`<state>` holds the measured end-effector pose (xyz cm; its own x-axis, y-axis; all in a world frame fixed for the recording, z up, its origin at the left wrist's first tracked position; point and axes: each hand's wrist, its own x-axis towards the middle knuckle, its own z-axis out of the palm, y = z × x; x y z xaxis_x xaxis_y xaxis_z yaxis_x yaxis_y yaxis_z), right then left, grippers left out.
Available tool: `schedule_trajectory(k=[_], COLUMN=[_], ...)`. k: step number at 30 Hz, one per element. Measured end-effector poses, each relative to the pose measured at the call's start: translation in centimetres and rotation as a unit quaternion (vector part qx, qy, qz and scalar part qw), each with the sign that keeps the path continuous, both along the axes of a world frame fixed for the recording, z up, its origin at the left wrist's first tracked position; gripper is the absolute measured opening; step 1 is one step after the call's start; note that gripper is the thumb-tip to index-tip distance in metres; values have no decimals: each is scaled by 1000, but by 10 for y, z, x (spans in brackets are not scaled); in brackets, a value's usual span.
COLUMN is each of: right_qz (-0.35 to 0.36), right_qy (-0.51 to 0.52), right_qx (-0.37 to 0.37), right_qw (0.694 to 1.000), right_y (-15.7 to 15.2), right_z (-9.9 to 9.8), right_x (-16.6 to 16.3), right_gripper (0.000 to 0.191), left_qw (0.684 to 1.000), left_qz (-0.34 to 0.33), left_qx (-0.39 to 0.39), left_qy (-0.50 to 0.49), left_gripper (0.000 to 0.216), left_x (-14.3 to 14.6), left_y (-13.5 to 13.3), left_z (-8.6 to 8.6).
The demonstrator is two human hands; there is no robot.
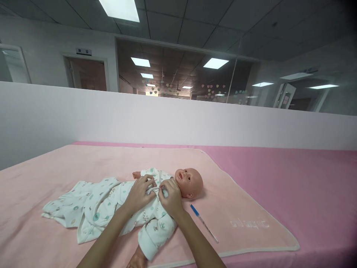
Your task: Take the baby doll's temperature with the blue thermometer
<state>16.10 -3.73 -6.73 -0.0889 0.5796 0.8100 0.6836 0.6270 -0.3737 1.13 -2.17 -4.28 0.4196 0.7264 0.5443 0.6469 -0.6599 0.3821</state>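
A bald baby doll (192, 182) lies on its back, head toward the right, dressed in a white baby gown (96, 208) with small printed patterns. My left hand (141, 195) rests on the gown's front, fingers bent and thumb set apart from them. Close beside it, near the doll's neck, my right hand (170, 197) pinches the cloth at the gown's front between thumb and fingertips. A raised fold of cloth runs between the two hands. Both hands cover part of the doll's chest.
To the right of my right forearm lies a pen with a blue cap (204, 223). Under the doll is a peach blanket (245, 212) with a pale edge, spread over a pink sheet (315, 186). A white partition (178, 123) stands behind, with windows above it.
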Motion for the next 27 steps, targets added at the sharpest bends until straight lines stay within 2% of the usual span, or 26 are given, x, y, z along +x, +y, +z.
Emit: schedule_trajectory(k=[7, 14, 17, 21, 27], right_qz=[8, 15, 18, 16, 4], right_qy=[14, 24, 26, 30, 26], right_qx=[-5, -25, -30, -32, -24], right_qw=[1000, 999, 999, 999, 999], right_y=[1, 2, 3, 4, 5], right_z=[0, -1, -1, -1, -2], right_x=[1, 1, 1, 0, 1], right_gripper=[10, 8, 8, 8, 9], left_qw=[993, 954, 947, 951, 962], left_qz=[-35, -104, -119, -122, -88], left_qx=[-81, -210, -210, -200, -179], left_qy=[-74, -187, -212, -202, -184], left_gripper=[10, 10, 2, 3, 16], left_x=[-5, -11, -11, -10, -7], left_y=[7, 11, 11, 8, 1], left_z=[-2, 0, 1, 5, 10])
